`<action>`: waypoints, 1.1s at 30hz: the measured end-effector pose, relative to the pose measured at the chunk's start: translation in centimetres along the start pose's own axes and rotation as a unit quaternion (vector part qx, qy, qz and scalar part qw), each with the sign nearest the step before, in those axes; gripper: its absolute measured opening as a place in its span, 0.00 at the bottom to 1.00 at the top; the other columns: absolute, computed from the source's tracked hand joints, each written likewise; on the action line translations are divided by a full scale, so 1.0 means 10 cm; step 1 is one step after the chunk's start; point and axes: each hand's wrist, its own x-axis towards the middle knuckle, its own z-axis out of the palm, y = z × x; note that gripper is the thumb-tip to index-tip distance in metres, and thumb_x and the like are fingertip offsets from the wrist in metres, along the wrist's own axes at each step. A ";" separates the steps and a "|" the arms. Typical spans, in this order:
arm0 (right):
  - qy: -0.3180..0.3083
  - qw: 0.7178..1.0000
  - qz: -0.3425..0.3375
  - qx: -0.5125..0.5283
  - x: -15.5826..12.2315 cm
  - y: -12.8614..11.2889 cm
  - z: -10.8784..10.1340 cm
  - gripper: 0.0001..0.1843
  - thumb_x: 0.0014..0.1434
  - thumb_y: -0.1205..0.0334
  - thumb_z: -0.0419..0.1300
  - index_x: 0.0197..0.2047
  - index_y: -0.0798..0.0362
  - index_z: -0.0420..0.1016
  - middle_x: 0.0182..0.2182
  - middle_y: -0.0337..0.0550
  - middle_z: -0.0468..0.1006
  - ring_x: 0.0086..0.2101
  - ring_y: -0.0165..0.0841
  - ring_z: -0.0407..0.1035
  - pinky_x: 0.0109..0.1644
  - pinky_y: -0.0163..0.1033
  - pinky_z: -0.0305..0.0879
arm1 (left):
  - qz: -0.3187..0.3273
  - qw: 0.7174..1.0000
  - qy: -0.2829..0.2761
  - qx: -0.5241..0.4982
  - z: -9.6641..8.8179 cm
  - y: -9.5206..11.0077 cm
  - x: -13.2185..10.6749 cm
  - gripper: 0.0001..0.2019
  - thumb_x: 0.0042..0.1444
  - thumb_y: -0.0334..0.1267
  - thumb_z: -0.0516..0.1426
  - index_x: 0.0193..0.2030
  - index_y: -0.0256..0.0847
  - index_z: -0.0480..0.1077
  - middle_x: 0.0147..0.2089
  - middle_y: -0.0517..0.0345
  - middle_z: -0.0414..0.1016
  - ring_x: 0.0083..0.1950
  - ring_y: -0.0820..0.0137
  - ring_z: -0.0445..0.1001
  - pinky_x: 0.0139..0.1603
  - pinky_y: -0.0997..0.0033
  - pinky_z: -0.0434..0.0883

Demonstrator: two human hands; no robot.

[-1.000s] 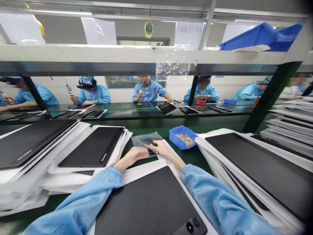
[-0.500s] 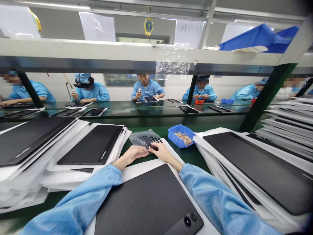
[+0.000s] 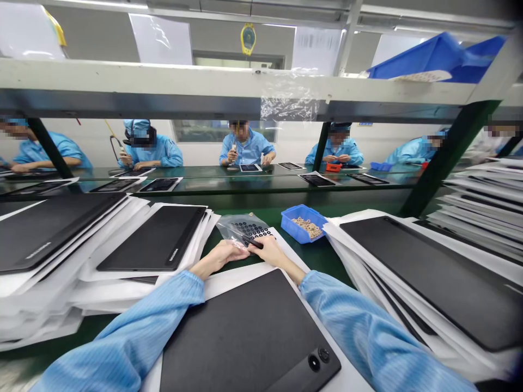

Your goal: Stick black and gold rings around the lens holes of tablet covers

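Barely nudged since the earlier frame, the light, slippery clear bag (image 3: pixel 233 224) of black pads (image 3: pixel 251 230), best taken by its edge, lies just beyond the black tablet (image 3: pixel 241 332), the left hand (image 3: pixel 216 256) open beside it, a black tool (image 3: pixel 252 242) gripped in the right hand (image 3: pixel 274 252).

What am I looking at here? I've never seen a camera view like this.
This picture comes from a camera worn on a person's head, looking down at their own two hands. The right hand holds a short black stick above a clear plastic bag of small black dots, with the left hand beside it. Black tablets on white sheets lie around them on a green bench, near a blue tray of small tan rings. A co-worker in blue sits across the bench.
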 end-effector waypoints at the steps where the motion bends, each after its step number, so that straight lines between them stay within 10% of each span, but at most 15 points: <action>1: 0.000 1.000 0.001 -0.002 0.00 -0.01 0.00 0.16 0.54 0.66 0.59 0.16 0.55 0.63 0.15 0.32 0.59 0.21 0.25 0.54 0.27 0.32 0.47 | 0.000 1.000 0.001 0.003 0.00 0.00 0.00 0.12 0.62 0.38 0.57 0.50 0.34 0.69 0.48 0.51 0.72 0.44 0.67 0.74 0.43 0.62 0.75; 19: -0.039 0.980 0.124 0.150 0.06 -0.05 -0.17 0.11 0.54 0.62 0.60 0.23 0.57 0.69 0.18 0.34 0.68 0.19 0.23 0.58 0.24 0.31 0.55 | -0.043 0.976 0.035 0.209 0.04 0.10 -0.09 0.11 0.63 0.39 0.56 0.46 0.33 0.70 0.42 0.54 0.74 0.39 0.70 0.75 0.39 0.67 0.75; 27: -0.107 0.938 0.229 0.238 -0.41 -0.70 -0.74 0.07 0.44 0.64 0.61 0.20 0.58 0.70 0.16 0.34 0.67 0.15 0.18 0.45 0.18 0.31 0.38 | -0.072 0.846 0.112 0.516 0.02 0.42 -0.55 0.22 0.44 0.51 0.66 0.16 0.38 0.63 0.14 0.54 0.65 0.22 0.61 0.72 0.25 0.69 0.64; 33: -0.109 0.914 0.308 0.240 -1.47 -1.03 -1.09 0.05 0.45 0.65 0.62 0.23 0.58 0.74 0.18 0.37 0.72 0.22 0.25 0.63 0.26 0.31 0.56 | 0.143 0.735 0.093 0.656 0.58 0.45 -0.99 0.14 0.59 0.46 0.54 0.27 0.39 0.65 0.27 0.52 0.70 0.35 0.59 0.73 0.31 0.71 0.58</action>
